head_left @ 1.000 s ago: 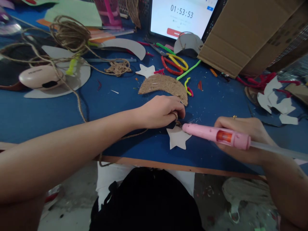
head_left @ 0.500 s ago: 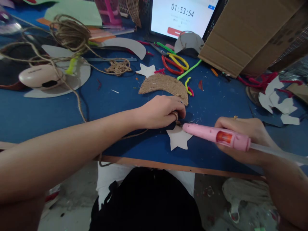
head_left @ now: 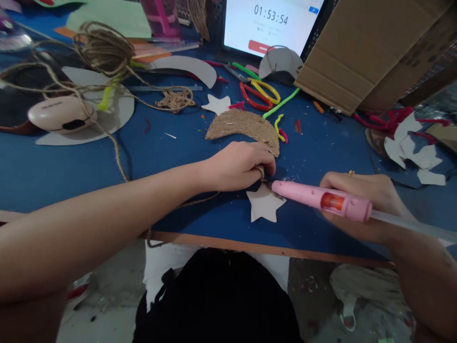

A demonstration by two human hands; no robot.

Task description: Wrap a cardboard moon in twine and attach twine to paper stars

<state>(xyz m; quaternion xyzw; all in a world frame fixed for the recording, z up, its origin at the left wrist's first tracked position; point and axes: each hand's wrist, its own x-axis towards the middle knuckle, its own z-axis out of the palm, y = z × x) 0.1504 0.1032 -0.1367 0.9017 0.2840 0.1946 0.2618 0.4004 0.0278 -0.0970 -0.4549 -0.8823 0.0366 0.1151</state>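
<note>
Pinching jute twine (head_left: 200, 196) between narrowly closed fingertips, the left hand (head_left: 239, 166) rests at the top of a pale card star (head_left: 264, 205) on the blue table (head_left: 160, 152). The star looks light and stiff, and is best steadied by its flat points. The right hand (head_left: 357, 205) wraps a pink glue gun (head_left: 321, 201), its nozzle edged slightly upward since the earlier frame.

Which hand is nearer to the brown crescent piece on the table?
Left. The left hand is just below the right end of the brown crescent; the right hand is farther away, to the lower right, holding a pink glue gun.
</note>
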